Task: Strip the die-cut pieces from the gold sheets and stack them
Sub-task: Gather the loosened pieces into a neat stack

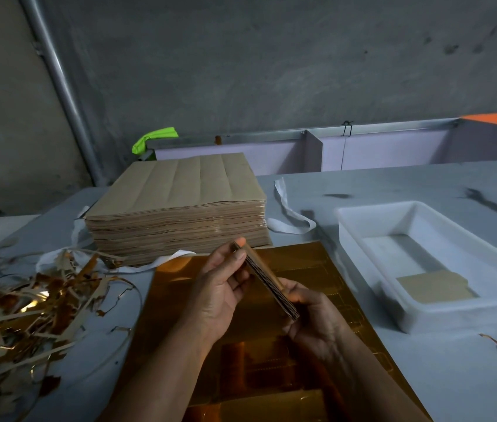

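Observation:
Both hands hold a small bundle of die-cut pieces [267, 280] edge-up above a gold sheet [271, 360] that lies flat on the table in front of me. My left hand [221, 287] pinches the bundle's far end between thumb and fingers. My right hand [314, 318] grips its near end from below. The gold sheet shows faint die-cut outlines. A white tray [423, 315] to the right holds a short stack of stripped pieces [435, 287], brown side up.
A tall stack of brown-backed sheets [177, 208] stands behind the gold sheet. Gold and brown waste strips [28, 303] pile up at the left. White strapping [289, 214] lies by the stack. A dark wrench [496, 205] rests at far right.

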`<state>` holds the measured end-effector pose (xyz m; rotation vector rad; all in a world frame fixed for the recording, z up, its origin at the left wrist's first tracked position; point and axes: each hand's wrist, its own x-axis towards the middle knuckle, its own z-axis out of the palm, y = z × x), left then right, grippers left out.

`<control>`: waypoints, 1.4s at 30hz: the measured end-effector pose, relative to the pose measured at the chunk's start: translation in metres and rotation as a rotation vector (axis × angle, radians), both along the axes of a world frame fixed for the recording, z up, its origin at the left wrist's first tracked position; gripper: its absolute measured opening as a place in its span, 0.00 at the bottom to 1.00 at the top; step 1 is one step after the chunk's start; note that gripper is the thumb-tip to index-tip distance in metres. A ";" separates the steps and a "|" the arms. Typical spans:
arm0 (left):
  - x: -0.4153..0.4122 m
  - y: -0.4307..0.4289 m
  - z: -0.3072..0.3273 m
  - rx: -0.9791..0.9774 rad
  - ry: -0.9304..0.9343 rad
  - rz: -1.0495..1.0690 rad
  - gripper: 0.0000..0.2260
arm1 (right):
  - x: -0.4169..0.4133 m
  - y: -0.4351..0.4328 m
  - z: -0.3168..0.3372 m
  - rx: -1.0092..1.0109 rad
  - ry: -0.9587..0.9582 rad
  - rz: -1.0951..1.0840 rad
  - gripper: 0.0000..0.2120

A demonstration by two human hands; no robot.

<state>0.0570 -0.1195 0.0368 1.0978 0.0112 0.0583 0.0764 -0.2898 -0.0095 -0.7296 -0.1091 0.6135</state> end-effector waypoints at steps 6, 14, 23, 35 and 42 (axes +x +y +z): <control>0.001 0.000 0.000 0.019 0.011 0.033 0.12 | -0.001 0.002 -0.001 0.033 0.050 0.006 0.18; 0.000 -0.002 0.000 0.076 0.023 0.126 0.11 | -0.003 0.003 -0.001 0.015 0.086 -0.010 0.13; -0.001 -0.004 -0.002 0.112 0.146 0.143 0.19 | 0.001 0.006 0.000 -0.333 -0.048 -0.186 0.15; -0.004 -0.008 -0.022 0.732 0.133 0.203 0.03 | -0.002 0.014 0.000 -0.836 -0.345 -0.389 0.10; -0.011 -0.009 -0.034 0.934 0.099 0.210 0.05 | -0.003 0.014 -0.006 -0.951 -0.381 -0.372 0.11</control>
